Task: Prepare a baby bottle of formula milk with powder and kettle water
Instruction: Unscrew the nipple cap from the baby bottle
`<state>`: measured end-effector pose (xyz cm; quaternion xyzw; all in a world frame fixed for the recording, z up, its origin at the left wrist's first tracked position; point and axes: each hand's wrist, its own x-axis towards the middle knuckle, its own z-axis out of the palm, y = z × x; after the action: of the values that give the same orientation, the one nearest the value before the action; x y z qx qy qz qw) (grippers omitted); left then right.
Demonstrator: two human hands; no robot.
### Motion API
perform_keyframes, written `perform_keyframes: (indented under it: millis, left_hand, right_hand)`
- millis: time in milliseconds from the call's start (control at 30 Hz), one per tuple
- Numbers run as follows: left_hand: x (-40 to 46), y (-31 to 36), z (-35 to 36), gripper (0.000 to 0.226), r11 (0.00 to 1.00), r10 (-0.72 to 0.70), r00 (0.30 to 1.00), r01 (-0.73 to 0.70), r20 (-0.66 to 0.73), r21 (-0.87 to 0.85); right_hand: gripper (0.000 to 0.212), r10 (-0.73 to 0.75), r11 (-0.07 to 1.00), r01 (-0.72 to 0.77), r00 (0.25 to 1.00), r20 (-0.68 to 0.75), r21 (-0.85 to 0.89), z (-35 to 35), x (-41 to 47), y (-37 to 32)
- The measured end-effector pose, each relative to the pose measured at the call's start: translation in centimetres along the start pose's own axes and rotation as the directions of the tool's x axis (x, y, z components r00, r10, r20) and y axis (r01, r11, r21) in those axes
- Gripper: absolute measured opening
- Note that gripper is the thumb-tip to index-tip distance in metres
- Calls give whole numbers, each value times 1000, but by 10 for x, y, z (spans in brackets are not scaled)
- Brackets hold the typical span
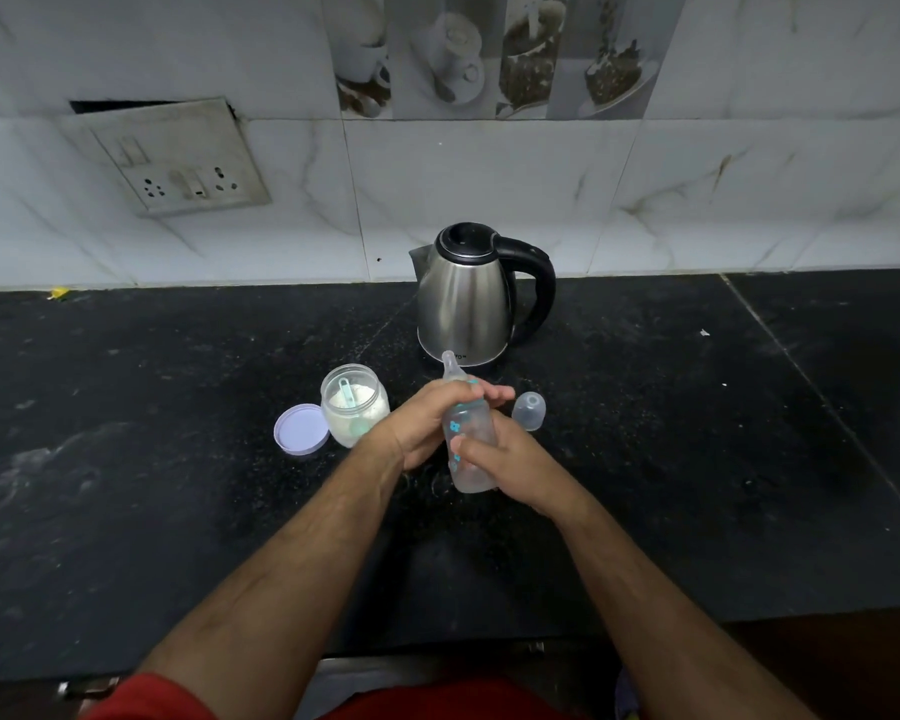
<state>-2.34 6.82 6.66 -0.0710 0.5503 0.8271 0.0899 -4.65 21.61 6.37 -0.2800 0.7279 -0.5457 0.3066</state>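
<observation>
Your right hand [510,459] grips the baby bottle [470,449] low on its body, bracing it tilted over the counter [178,459]. Your left hand [437,418] wraps the collar under the teat [450,363], likely to twist it. Clear cap [529,410] sits just right. Powder jar [353,405] stands open with scoop [345,391] inside, lid [301,428] beside it, kettle [468,298] behind, all in reach.

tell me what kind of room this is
Most likely a home kitchen. A dark stone countertop runs along a marble-look tiled wall with decorative cup-picture tiles, a wall socket panel sits above the counter, and an electric kettle stands at the back.
</observation>
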Motion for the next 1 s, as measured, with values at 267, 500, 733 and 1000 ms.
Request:
perform_keyframes:
  millis: [267,500,733,1000]
  left_hand:
    - [-5,-1,7,17,994,51,983,-33,-178,102]
    - [1,-21,22,39,995,-18,911,55,-413,79]
    - [-10,-4,-8,37,997,52,995,-47,-87,55]
    - [-8,-10,20,14,967,223,923,-169,-314,190]
  right_hand:
    - [58,41,902,-161,956,-291,-401,18,-1,7]
    - [54,2,735,-288,907,-422,-614,23,2,15]
    - [43,102,958,-177,946,-307,-226,7,-5,11]
    - [38,29,764,-350,858,-513,-542,14,-10,2]
